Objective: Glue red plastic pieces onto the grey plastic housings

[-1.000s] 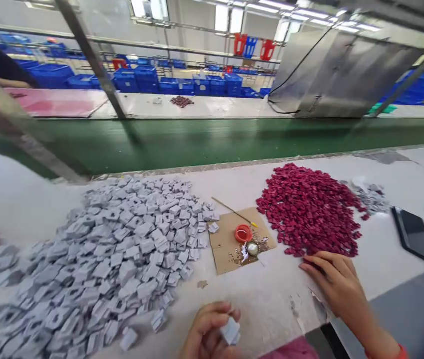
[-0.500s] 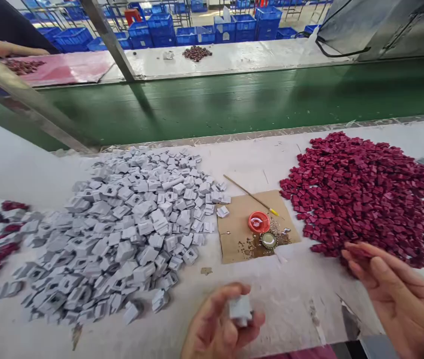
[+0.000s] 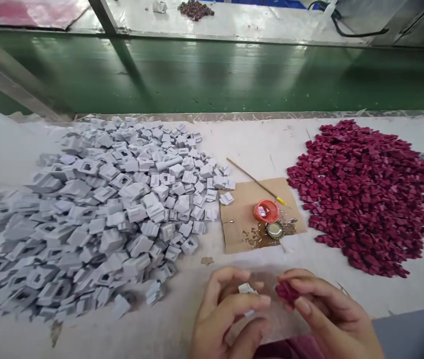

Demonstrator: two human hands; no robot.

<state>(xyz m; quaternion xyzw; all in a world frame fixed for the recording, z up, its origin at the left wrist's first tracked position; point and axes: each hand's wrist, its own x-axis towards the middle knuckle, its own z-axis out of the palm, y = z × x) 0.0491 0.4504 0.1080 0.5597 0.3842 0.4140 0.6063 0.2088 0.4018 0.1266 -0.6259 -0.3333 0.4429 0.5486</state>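
Note:
At the front of the table, my left hand [image 3: 230, 314] is closed around a small grey plastic part [image 3: 247, 288], mostly covered by the fingers. Just to its right, my right hand [image 3: 324, 309] pinches a small dark red plastic part [image 3: 287, 291] between thumb and fingers. The two parts are close but apart. Beyond the hands lies a piece of brown cardboard [image 3: 234, 233] bearing a red cap of clear liquid [image 3: 266, 211], a crimped metal bottle cap [image 3: 275, 230] and a thin brush-like stick [image 3: 253, 178] with a yellow end. Wet spots surround the caps.
A large heap of grey parts [image 3: 122, 199] spreads over the left of the white table [image 3: 242, 144]. On the right is a heap of dark red parts [image 3: 365, 199]. A green conveyor belt [image 3: 212, 80] runs behind, with a metal post [image 3: 103, 17] at its far edge.
My right hand has moved left from the dark red heap, bringing a dark red part beside my left hand. My left fingers have turned around the grey part. The view has tilted down.

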